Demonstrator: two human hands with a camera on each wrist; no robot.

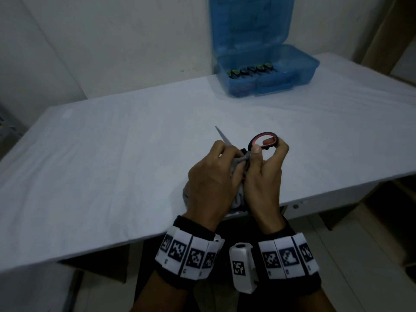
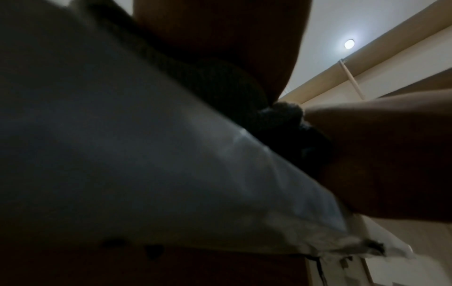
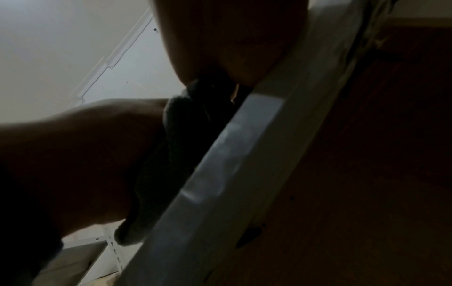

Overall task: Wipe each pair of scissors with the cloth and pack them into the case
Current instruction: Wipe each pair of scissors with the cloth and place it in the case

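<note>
holding scissors (image 1: 262, 143) handle, right hand (image 1: 264, 179) fingers clamped; left hand (image 1: 209, 183) grips cloth (image 1: 236, 167); case (image 1: 267, 70) open, scissors inside.

Scissors' (image 1: 258, 146) blades mostly hidden by cloth (image 1: 236, 167) & left hand (image 1: 209, 183); case (image 1: 267, 73) contents too small.

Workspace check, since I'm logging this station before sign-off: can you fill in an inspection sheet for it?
Surface: table under a white cover.
Job's things: scissors held; grey cloth wrapped round the blades; open blue case at the far edge, holding packed scissors.
Clutter: nothing seen.
Grippers: left hand grips the cloth; right hand holds the scissors' handle.
Cables: nothing seen.
Surroundings: pale walls, a ceiling light.
</note>
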